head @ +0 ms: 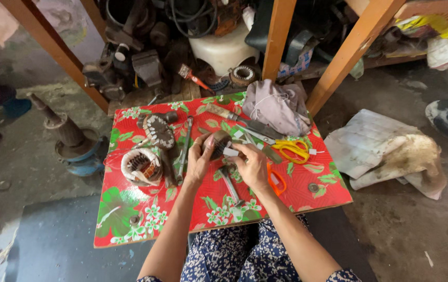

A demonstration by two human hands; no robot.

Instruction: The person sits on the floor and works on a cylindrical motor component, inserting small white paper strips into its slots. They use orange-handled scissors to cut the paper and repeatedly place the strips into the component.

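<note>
Your left hand cups a small dark round motor part, its fingers curled around the left side and holding it just above the surface. Your right hand meets it from the right, with the fingers pinched narrow on a small white strip pressed against the part's side. Keep the left grip firm and still so the part cannot roll, and let only the right fingertips work; the strip is thin and looks like it could easily crease, so guide it flat and square against the curved body.

Just below your right fingers a metal wrench lies on the glossy red floral covering, and an orange handle peeks out from under your right wrist. To the right of your fingers sit yellow-handled scissors, smooth plastic on steel blades. To the left of your left fingers stands a wound coil ring, with coppery wire inside pale wrapping, and just beyond it a round dark toothed disc. Beyond your fingers a crumpled grey cloth lies soft and bunched at the surface's far edge, with wooden frame legs and a pile of greasy dark machine parts behind.
</note>
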